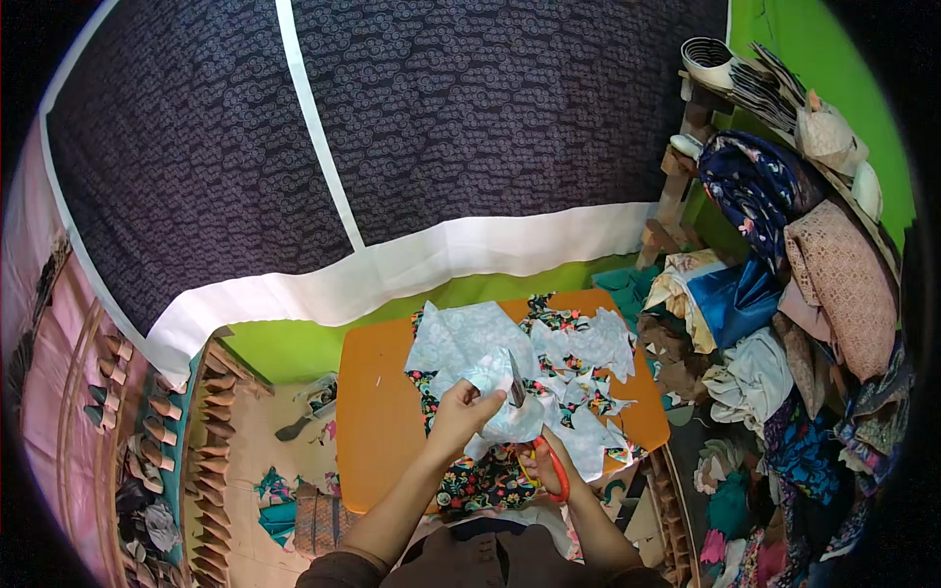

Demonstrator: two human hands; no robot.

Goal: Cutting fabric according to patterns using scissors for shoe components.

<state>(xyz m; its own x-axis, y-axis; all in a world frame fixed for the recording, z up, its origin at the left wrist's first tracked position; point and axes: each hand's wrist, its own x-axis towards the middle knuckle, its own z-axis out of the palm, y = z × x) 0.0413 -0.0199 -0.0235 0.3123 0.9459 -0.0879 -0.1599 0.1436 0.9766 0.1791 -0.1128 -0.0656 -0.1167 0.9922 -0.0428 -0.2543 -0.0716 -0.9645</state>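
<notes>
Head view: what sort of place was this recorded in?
Likely a small shoemaking or sewing workshop: rows of shoe-shaped forms on the left, heaped fabrics on the right, and red-handled scissors held at pale cloth.

No text, label, brand, number or sign can be read; no lettering is made out on the scissors (558,474), the pale cloth (456,338), the table (368,402), the far curtain (490,118) or the fabric heap (833,274) at right.

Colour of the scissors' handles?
The scissor handles look mostly red-orange, partly covered by the right hand. Best seen in the head view, the only one here.
</notes>
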